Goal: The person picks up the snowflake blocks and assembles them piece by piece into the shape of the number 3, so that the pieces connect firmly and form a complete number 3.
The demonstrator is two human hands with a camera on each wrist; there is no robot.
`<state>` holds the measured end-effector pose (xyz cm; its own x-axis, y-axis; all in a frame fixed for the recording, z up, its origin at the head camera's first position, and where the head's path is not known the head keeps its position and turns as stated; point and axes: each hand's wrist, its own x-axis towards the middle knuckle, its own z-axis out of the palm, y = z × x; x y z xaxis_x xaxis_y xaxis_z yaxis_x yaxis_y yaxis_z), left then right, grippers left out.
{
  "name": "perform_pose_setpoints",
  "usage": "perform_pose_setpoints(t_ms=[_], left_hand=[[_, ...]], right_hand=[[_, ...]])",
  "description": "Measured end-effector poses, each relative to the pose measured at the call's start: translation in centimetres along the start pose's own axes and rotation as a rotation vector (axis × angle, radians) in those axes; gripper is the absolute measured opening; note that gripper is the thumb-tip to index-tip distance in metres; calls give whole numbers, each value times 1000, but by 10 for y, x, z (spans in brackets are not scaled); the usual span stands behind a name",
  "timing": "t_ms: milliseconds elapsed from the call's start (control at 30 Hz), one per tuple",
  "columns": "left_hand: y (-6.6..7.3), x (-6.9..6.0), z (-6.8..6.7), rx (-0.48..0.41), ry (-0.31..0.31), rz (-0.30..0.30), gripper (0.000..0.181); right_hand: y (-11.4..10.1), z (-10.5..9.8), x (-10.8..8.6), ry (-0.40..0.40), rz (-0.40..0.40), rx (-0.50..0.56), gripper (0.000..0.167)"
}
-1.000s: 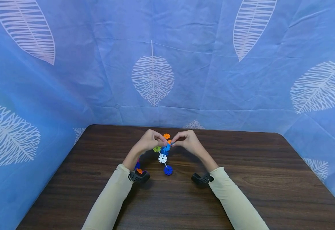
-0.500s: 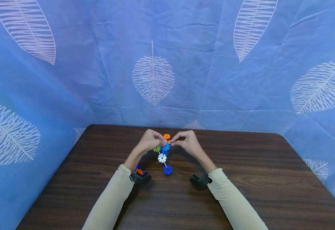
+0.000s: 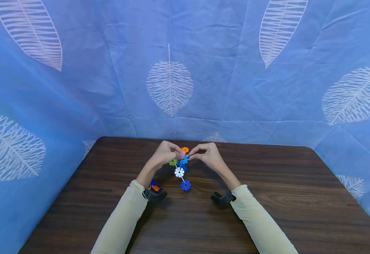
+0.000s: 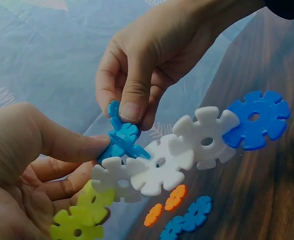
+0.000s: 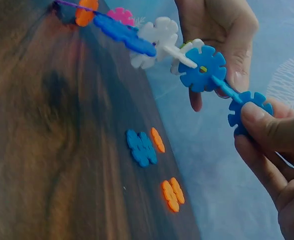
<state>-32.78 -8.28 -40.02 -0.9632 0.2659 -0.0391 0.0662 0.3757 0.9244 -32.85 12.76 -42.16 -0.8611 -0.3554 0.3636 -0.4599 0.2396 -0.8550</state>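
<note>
Both hands hold a chain of interlocking notched plastic discs above the table. My left hand (image 3: 167, 154) pinches a light-blue disc (image 5: 201, 68) of the chain at its thumb. My right hand (image 3: 208, 156) pinches another light-blue disc (image 5: 249, 110), which meets the first at an angle. From there, white discs (image 4: 161, 164) lead to a darker blue disc (image 4: 259, 120) at the chain's end. Yellow-green discs (image 4: 77, 226) stick out below my left fingers. My fingers partly hide the joint between the light-blue discs.
Loose orange discs (image 5: 172, 195) and blue discs (image 5: 142, 147) lie on the dark wooden table (image 3: 267, 183), beneath the hands. More discs (image 3: 154, 188), orange and blue, lie beside the left wrist, partly hidden. A blue leaf-patterned cloth (image 3: 204, 88) hangs behind the table.
Both hands keep their grip in nearly the same spot. The white and dark-blue end of the chain has risen slightly.
</note>
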Motion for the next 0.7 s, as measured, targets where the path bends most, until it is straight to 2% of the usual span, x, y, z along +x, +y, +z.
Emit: perform_pose_setpoints(t_ms=[267, 700], left_hand=[[-2, 2, -4, 36, -101, 39, 12], [-3, 2, -9, 37, -128, 39, 13]], right_hand=[[2, -6, 0, -83, 26, -13, 8], [1, -9, 1, -100, 40, -15, 23]])
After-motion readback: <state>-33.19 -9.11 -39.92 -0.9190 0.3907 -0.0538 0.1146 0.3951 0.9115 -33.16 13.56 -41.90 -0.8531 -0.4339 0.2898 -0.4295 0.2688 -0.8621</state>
